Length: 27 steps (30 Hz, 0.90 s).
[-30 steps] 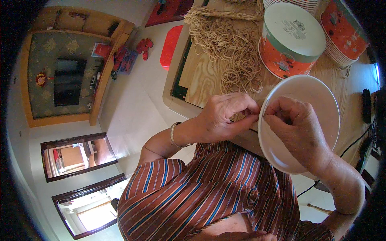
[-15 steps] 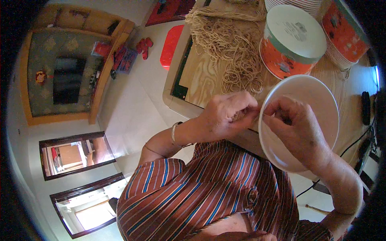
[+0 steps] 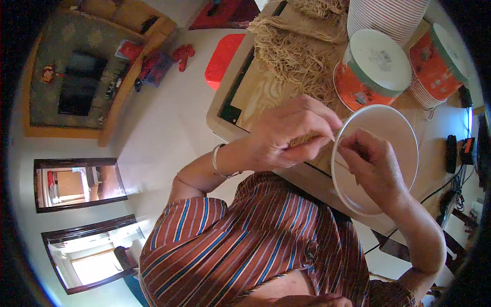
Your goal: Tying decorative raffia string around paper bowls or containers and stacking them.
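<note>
Handling a thin pale strand [image 3: 333, 138] at the left rim of the white tub [image 3: 403, 148] calls, I judge, for short, gentle movements, since hard pressure could bend the wall. The tub is by the table's near edge, its mouth tilted toward the person; what bears its weight I cannot see. Outside the rim, the left hand [image 3: 284, 128] is curled, thumb and forefinger drawn together on what looks like the strand. The right hand [image 3: 377, 162] reaches inside the mouth, fingers bent close to the same spot — whether they grip anything I cannot tell. The hands are apart, the rim between their tips, so working right at that edge should give best control. Beyond the left hand, a loose heap of tan cord [image 3: 291, 56] lies on the wooden table [image 3: 263, 94] — its loops could snag. Just beyond the white tub stands an upturned orange tub [image 3: 376, 66], with another orange tub [image 3: 429, 66] to its right.
</note>
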### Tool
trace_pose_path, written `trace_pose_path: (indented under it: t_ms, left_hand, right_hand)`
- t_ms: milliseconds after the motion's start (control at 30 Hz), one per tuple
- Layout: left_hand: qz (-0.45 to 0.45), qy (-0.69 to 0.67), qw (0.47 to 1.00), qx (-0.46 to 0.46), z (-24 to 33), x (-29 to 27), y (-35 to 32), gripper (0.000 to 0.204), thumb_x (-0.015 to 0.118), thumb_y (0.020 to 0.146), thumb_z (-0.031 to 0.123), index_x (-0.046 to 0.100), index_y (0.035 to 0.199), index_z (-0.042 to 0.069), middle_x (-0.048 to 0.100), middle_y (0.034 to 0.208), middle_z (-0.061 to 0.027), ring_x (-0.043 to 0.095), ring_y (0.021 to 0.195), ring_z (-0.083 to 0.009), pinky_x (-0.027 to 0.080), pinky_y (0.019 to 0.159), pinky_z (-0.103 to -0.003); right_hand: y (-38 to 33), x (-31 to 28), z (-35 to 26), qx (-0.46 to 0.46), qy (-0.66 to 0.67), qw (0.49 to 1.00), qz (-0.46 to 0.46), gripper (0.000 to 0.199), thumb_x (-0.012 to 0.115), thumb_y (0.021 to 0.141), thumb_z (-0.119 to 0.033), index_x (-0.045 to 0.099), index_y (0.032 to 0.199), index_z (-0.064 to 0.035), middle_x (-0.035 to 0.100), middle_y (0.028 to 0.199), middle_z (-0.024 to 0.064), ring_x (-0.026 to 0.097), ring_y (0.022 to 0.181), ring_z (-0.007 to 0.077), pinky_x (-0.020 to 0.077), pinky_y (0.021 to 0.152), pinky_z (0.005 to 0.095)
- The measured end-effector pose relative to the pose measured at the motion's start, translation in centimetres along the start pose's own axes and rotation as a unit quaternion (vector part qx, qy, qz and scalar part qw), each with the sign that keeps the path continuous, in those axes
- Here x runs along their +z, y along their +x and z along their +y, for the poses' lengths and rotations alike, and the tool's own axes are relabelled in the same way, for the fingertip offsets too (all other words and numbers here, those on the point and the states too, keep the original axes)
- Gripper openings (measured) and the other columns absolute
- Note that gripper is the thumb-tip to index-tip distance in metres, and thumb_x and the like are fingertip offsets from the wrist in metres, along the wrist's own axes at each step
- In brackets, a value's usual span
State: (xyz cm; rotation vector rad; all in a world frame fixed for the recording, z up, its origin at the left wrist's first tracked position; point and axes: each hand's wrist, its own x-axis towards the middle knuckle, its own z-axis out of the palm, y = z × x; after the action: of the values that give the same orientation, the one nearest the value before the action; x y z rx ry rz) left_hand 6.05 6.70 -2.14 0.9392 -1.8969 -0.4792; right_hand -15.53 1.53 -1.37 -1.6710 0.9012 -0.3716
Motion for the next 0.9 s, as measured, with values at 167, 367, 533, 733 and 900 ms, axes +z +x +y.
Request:
trace_pose_path:
  t_ms: [167,367,533,733,900]
  left_hand:
    - [-0.066,-0.027,0.994,0.079,-1.8,1.5,2.2,0.019,0.063,0.084,0.001,0.055,0.099,0.008,0.065,0.103,-0.0105,0.064,0.097,-0.0268,0.05,0.083,-0.036]
    - [-0.088,0.024,0.993,0.073,-3.9,1.5,3.1,0.012,0.062,0.087,0.011,0.055,0.096,0.008,0.064,0.094,-0.0059,0.065,0.086,-0.0242,0.051,0.076,-0.035]
    - [-0.124,0.009,0.991,0.042,-4.4,1.4,4.2,0.01,0.061,0.088,0.014,0.056,0.094,0.008,0.062,0.086,-0.0061,0.065,0.081,-0.0239,0.051,0.069,-0.035]
    - [-0.155,-0.048,0.985,0.052,-4.8,1.2,6.0,0.009,0.061,0.087,0.013,0.056,0.089,0.006,0.059,0.072,-0.0098,0.061,0.066,-0.0251,0.047,0.061,-0.036]
    - [-0.22,-0.063,0.972,0.051,-5.0,0.8,7.4,0.013,0.06,0.09,0.019,0.058,0.091,0.007,0.06,0.072,-0.0063,0.06,0.065,-0.0185,0.048,0.061,-0.032]
  right_hand:
    - [0.5,0.2,0.4,0.004,0.004,1.0,0.006,0.018,0.06,0.091,-0.014,0.062,0.093,0.0035,0.062,0.068,0.0071,0.056,0.058,0.0113,0.0467,0.052,0.0304]
    - [0.5,0.1,0.7,0.056,0.0,0.998,0.002,0.016,0.059,0.091,-0.014,0.061,0.088,0.0016,0.063,0.068,0.0094,0.058,0.056,0.0147,0.0477,0.053,0.0314]
    - [-0.2,0.7,1.3,-0.161,-0.221,0.957,0.094,0.01,0.058,0.089,-0.009,0.06,0.095,-0.0006,0.062,0.075,0.0134,0.062,0.063,0.023,0.0506,0.058,0.0329]
    - [-0.6,1.1,0.2,-0.286,-0.463,0.832,0.112,0.038,0.06,0.076,-0.006,0.053,0.113,-0.0024,0.059,0.086,0.0114,0.063,0.078,0.0266,0.0528,0.061,0.0378]
    - [0.3,1.6,-0.5,-0.278,-0.606,0.732,0.14,0.036,0.06,0.076,-0.012,0.054,0.11,-0.0027,0.06,0.086,0.0085,0.063,0.079,0.0226,0.0534,0.059,0.0351]
